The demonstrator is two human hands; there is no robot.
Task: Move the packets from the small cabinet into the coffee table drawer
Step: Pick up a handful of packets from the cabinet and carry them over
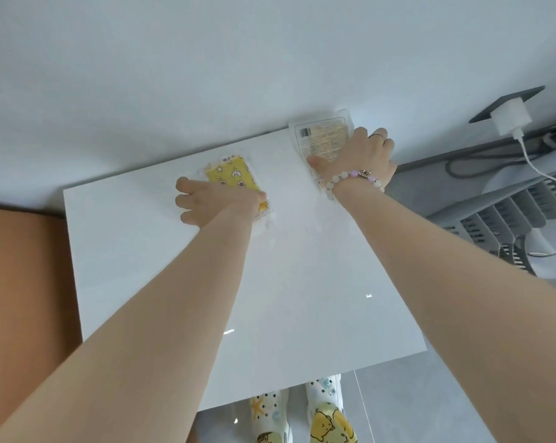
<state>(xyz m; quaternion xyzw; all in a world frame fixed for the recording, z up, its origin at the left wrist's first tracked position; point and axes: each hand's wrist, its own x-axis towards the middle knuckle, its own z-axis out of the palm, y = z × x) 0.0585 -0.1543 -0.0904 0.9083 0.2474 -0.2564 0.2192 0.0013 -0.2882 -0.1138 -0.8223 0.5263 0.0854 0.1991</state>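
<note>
A yellow packet (pixel 232 175) with cartoon prints lies on the white cabinet top (pixel 161 266), near its far edge. My left hand (pixel 211 199) grips the packet's near end, fingers curled at its left side and thumb at its right. A clear packet (pixel 323 137) with a barcode label and pale strands inside sits at the far right corner. My right hand (pixel 363 158) holds it, thumb pressed on its face and fingers curled behind its right edge. The coffee table drawer is out of view.
A white wall (pixel 206 75) rises right behind the cabinet. To the right are a white charger (pixel 510 118) in a dark wall socket, its cables, and a grey fan (pixel 507 219). An orange-brown surface (pixel 24 282) borders the left. My slippers (pixel 302 417) stand on grey floor.
</note>
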